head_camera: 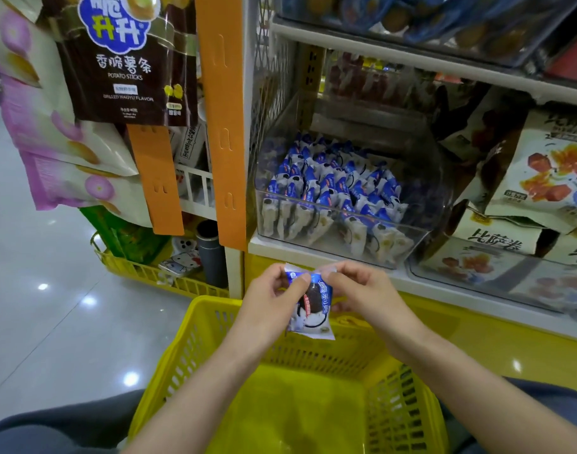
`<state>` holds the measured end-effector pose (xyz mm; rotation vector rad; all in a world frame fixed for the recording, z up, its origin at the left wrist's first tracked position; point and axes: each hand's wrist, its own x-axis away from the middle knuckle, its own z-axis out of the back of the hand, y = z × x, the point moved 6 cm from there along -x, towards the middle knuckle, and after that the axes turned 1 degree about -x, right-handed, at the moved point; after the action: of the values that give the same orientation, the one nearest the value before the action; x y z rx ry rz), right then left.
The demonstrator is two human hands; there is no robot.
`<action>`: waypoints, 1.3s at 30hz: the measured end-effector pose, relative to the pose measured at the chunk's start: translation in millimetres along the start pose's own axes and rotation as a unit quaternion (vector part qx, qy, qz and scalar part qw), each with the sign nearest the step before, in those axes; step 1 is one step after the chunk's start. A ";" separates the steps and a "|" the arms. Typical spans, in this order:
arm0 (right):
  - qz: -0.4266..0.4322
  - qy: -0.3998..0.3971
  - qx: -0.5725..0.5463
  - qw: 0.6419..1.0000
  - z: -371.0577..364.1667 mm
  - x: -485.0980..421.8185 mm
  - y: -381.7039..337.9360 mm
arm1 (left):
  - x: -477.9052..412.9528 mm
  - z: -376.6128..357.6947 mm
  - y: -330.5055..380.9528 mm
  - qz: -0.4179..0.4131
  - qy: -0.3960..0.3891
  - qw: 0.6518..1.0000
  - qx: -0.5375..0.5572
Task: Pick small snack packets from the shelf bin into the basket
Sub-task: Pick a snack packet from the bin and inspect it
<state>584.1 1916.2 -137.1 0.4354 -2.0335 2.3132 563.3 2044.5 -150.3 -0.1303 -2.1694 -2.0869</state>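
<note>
Head view: I look down at my two hands, held close together below the shelf (313, 253) front and above a yellow basket (195, 339). The left hand (274, 290) pinches the top left corner of one small blue-and-white packet (311, 309), thumb in front. The right hand (362, 290) pinches the top right corner the same way. The packet hangs upright between them over the basket's far rim, not yet inside.

To do this step well, I judge I should draw the packet nearer, over the basket's middle. Then I lower it and release both pinches together, so it neither catches the far rim nor slips between basket and shelf.

Beyond the hands, a clear bin (329, 239) on the shelf holds many more packets of the same kind in rows. Its front wall is tall, so the next pick likely means reaching in from above. To the right lie larger cream bags (542, 178). At far left hang a brown potato-sticks bag (126, 60) and an orange strip (224, 126).
</note>
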 end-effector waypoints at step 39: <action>0.003 -0.089 0.157 0.984 -3.0 12.3 8.3 | 2.7 22.9 6.0 -0.082 0.113 0.990 0.032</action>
<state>570.0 1915.9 -142.7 0.6692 -1.7351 2.6971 560.8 2067.5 -144.8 0.2856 -2.1704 -1.9957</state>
